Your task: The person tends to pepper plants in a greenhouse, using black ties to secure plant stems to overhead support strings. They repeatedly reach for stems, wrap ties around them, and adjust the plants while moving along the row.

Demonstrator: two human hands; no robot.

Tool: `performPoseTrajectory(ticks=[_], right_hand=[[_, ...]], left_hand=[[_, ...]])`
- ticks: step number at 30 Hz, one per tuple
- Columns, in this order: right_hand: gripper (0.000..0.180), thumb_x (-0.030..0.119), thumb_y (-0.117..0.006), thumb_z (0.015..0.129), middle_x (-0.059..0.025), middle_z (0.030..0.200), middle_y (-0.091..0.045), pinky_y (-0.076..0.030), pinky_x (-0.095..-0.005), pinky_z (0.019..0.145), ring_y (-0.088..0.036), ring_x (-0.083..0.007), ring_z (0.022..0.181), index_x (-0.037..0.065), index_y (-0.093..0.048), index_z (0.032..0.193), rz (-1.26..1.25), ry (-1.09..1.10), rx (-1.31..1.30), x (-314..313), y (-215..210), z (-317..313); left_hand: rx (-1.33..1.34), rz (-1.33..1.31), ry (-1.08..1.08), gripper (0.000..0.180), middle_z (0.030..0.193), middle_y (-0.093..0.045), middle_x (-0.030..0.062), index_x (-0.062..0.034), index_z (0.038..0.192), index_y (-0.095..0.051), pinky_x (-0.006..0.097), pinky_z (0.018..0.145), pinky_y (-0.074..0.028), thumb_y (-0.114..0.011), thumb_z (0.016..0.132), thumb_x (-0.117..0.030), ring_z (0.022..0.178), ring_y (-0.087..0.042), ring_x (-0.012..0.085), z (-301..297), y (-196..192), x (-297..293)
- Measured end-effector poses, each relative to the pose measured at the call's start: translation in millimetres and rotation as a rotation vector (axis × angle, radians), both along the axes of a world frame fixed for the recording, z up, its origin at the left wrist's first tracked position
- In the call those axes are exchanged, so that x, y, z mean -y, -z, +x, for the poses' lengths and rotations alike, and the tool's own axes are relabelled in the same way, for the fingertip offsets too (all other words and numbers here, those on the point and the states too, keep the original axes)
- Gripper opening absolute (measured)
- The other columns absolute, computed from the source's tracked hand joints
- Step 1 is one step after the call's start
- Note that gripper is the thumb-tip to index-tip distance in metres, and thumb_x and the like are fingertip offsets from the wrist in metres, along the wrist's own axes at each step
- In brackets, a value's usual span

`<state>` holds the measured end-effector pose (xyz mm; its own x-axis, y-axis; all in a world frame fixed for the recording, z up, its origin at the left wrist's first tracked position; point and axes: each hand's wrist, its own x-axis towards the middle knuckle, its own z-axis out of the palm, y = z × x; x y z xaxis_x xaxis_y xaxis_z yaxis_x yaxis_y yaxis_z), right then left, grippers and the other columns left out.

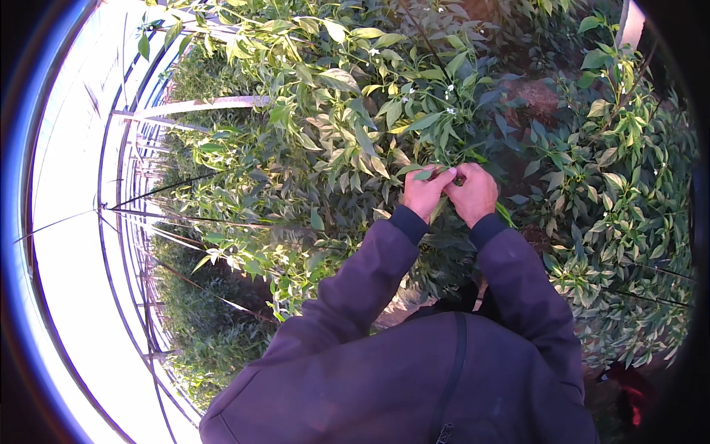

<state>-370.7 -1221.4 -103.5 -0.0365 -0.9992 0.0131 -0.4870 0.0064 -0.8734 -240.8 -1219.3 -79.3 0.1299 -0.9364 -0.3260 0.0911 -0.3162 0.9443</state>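
My left hand point(424, 195) and my right hand point(475, 194) meet among the leaves of a green plant with small white flowers point(450, 90), which looks like a pepper plant. Both are closed, thumbs and fingertips touching. A leafy shoot point(423, 175) shows at the fingers of my left hand, pinched there. From beneath my right hand a slim, bright green piece point(505, 214) sticks out; whether pepper or leaf I cannot tell. The fingers hide what lies between them.
Dense plants point(617, 200) stand on the right, with more rows to the left. Strings point(185, 217) and a pale slat point(214, 105) cross the left side. Beyond them is a bright sheeted wall point(66, 259) with curved ribs. Something red point(632, 392) lies low at right.
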Motion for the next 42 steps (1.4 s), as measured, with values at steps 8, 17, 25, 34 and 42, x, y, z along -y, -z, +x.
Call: performPoseTrajectory(ticks=[8, 17, 25, 34, 42], right_hand=[[0.020, 0.025, -0.069, 0.089, -0.0120, 0.095, -0.074, -0.054, -0.0459, 0.077, -0.069, -0.0348, 0.089, 0.007, -0.076, 0.094, -0.145, 0.061, 0.037, -4.4, -3.5, -5.0], [0.011, 0.007, -0.070, 0.090, -0.0082, 0.088, -0.073, -0.051, -0.0313, 0.067, -0.067, -0.0185, 0.075, 0.001, -0.075, 0.098, -0.279, 0.096, 0.349, -13.2, -20.1, -24.4], [0.011, 0.004, -0.070, 0.094, -0.0024, 0.067, -0.065, -0.042, -0.0252, 0.056, -0.050, -0.0048, 0.061, -0.006, -0.072, 0.097, -0.044, -0.177, 0.622, -42.0, -38.2, -61.6], [0.012, 0.006, -0.074, 0.085, -0.0125, 0.073, -0.070, -0.051, -0.0328, 0.062, -0.068, -0.0229, 0.064, -0.001, -0.075, 0.094, -0.043, -0.454, 0.383, -33.5, -63.9, -102.1], [0.012, 0.003, -0.076, 0.080, -0.0093, 0.086, -0.067, -0.052, -0.0337, 0.067, -0.067, -0.0251, 0.073, 0.003, -0.076, 0.092, -0.289, -0.262, 0.116, -13.5, -69.4, -135.9]], left_hand=[[0.036, 0.040, -0.028, 0.013, 0.083, -0.067, -0.0019, -0.0025, 0.088, -0.070, 0.025, 0.067, -0.046, -0.078, 0.091, -0.012, 0.076, -0.060, 0.0077, -2.0, -1.0, 7.1], [0.099, 0.063, -0.008, 0.015, 0.088, -0.072, 0.0009, -0.0040, 0.097, -0.074, 0.027, 0.073, -0.051, -0.077, 0.093, -0.018, 0.081, -0.067, 0.0105, -2.9, -0.3, 17.6], [0.087, 0.041, -0.051, 0.015, 0.075, -0.067, 0.0007, -0.0019, 0.085, -0.071, 0.024, 0.059, -0.044, -0.077, 0.090, -0.015, 0.065, -0.059, 0.0085, -23.8, -9.4, 35.8], [0.126, -0.020, -0.065, 0.011, 0.083, -0.073, -0.0002, -0.0050, 0.093, -0.075, 0.022, 0.055, -0.044, -0.076, 0.092, -0.016, 0.067, -0.065, 0.0064, -26.0, 11.6, 63.9], [0.172, -0.014, -0.126, 0.012, 0.079, -0.072, -0.0009, -0.0063, 0.088, -0.073, 0.024, 0.054, -0.042, -0.078, 0.090, -0.017, 0.064, -0.065, 0.0073, -24.4, 18.8, 69.5]])
